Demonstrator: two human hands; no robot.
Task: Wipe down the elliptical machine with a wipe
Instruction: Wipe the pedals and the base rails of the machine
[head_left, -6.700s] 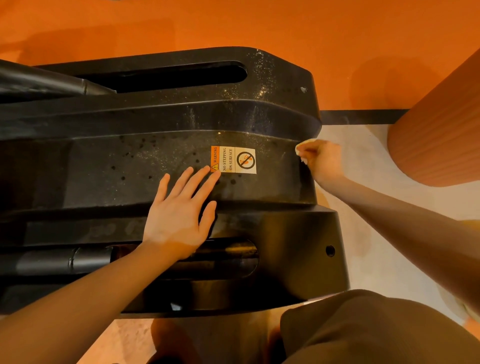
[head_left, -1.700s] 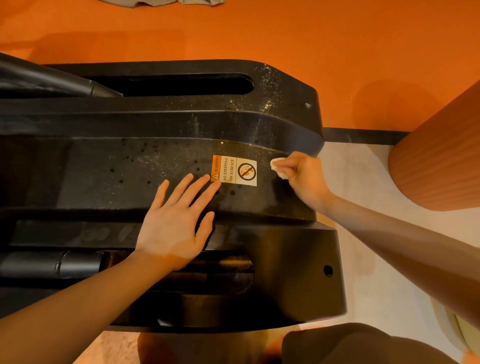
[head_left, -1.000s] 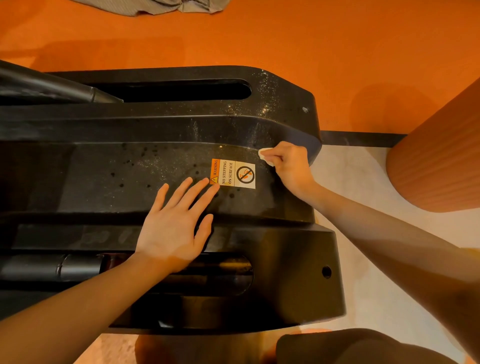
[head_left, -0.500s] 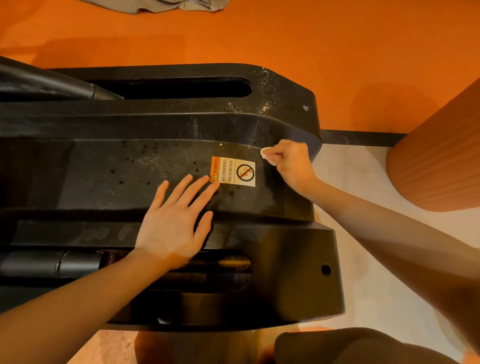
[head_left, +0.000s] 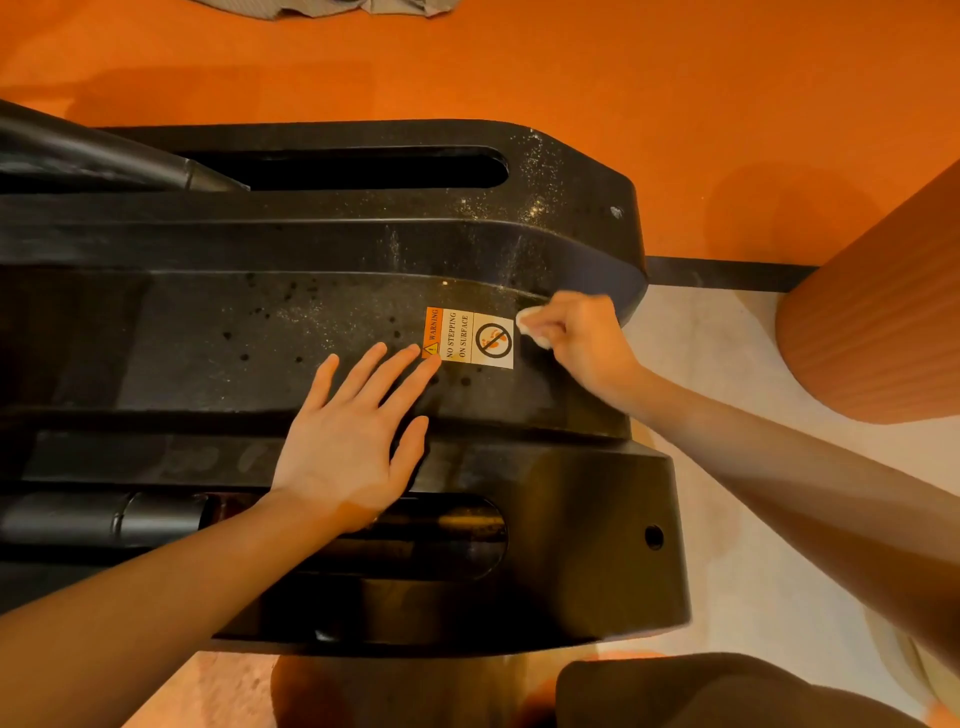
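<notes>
- A small white wipe (head_left: 531, 326) is pinched in the curled fingers of the right hand (head_left: 582, 343), pressed on the black elliptical machine base (head_left: 208, 338), just right of its warning sticker (head_left: 470, 338).
- The left hand (head_left: 353, 431) lies flat on the base, fingers straight and slightly spread, fingertips touching the sticker's edge.
- Orange floor (head_left: 571, 62) lies beyond.

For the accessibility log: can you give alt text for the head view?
A right hand pinches a small white wipe against the dusty black plastic elliptical housing, beside a rectangular orange-and-white warning sticker. The left hand lies flat on the housing, fingertips touching the sticker.
</notes>
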